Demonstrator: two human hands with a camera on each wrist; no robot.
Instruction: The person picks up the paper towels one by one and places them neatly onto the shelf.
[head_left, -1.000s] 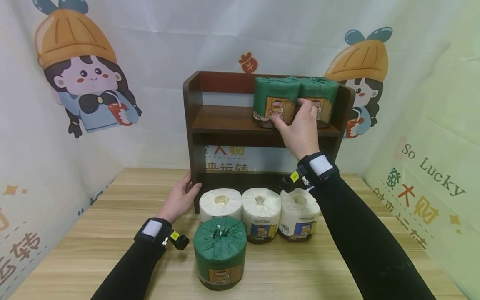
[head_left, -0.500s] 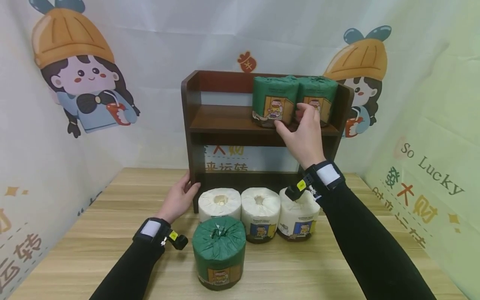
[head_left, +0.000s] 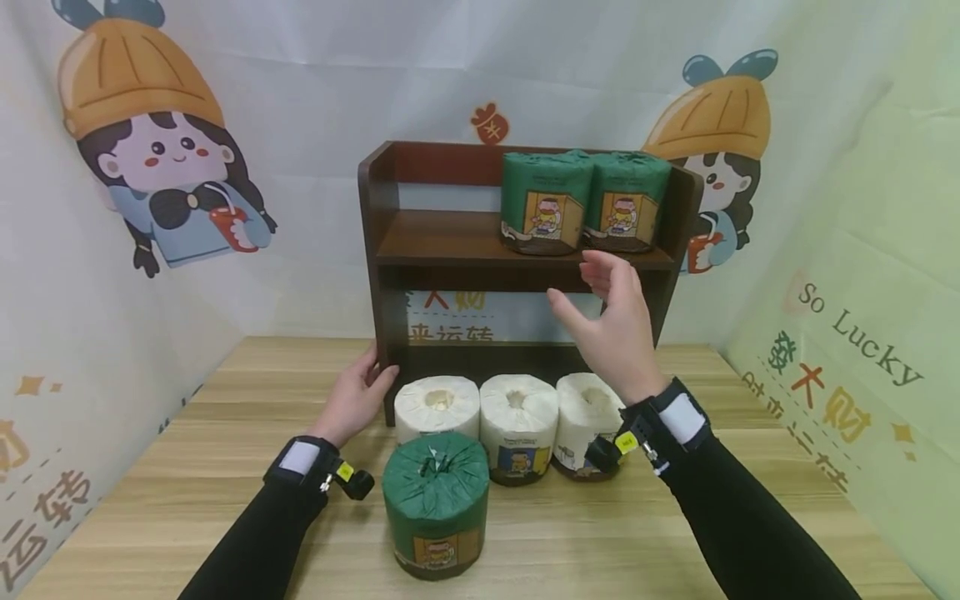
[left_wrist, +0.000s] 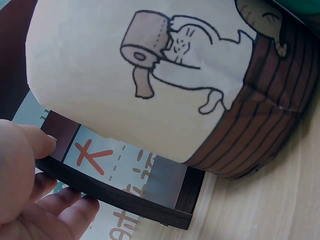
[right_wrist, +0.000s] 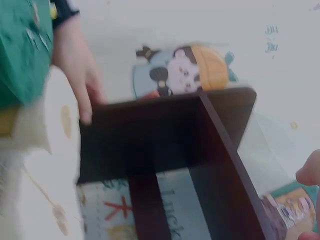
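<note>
At the shelf's left upright, my left hand grips the edge of the dark brown two-tier shelf. In the left wrist view, thumb and fingers lie on opposite sides of its panel. My right hand holds nothing and hangs in front of the lower tier, thumb and fingers spread apart. On the upper tier stand two green-wrapped toilet rolls, a left one and a right one, side by side toward the right end. A third green-wrapped toilet roll stands on the table, nearest me.
Three white-wrapped toilet rolls, left, middle and right, form a row before the shelf. The green roll partly covers the left one. A printed cloth hangs behind and beside the wooden table.
My right hand has come off the green rolls on the upper tier and moved down toward me. Those rolls stay where they were. My left hand keeps its hold on the shelf.
</note>
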